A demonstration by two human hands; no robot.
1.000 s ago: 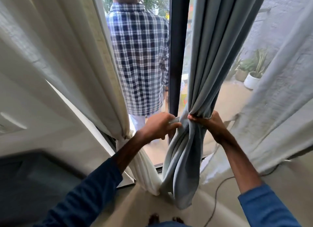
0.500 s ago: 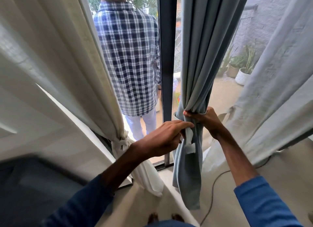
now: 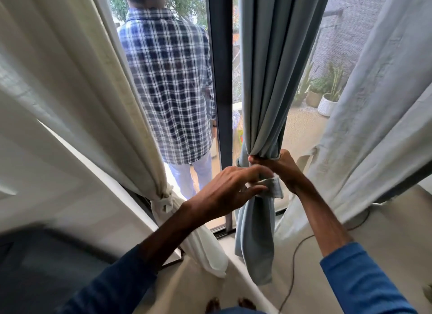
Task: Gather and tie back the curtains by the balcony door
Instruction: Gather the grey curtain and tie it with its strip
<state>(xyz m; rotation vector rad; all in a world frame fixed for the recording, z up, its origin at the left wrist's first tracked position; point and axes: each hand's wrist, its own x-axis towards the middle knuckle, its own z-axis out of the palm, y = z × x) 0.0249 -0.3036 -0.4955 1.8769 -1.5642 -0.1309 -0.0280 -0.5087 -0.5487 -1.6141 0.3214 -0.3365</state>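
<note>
Gathered into a vertical rope just right of the dark metal door frame (image 3: 221, 79): the grey-blue fabric curtain (image 3: 264, 91), cinched at its waist directly ahead of both hands. Nearer to that waist, the right hand (image 3: 285, 168), closed round it from the right side, fingers curled over the folds. Just below and to the left, the left hand (image 3: 230, 188), fingers half extended, pinching the loose end of a pale grey fabric tie strip (image 3: 274, 189) lying sideways across the curtain's long axis. Seemingly looped once round the bunch, though mostly hidden behind knuckles. Probably next: pass that end under and pull tight. Off to the left, the cream fabric curtain (image 3: 105, 103), already knotted low down.
</note>
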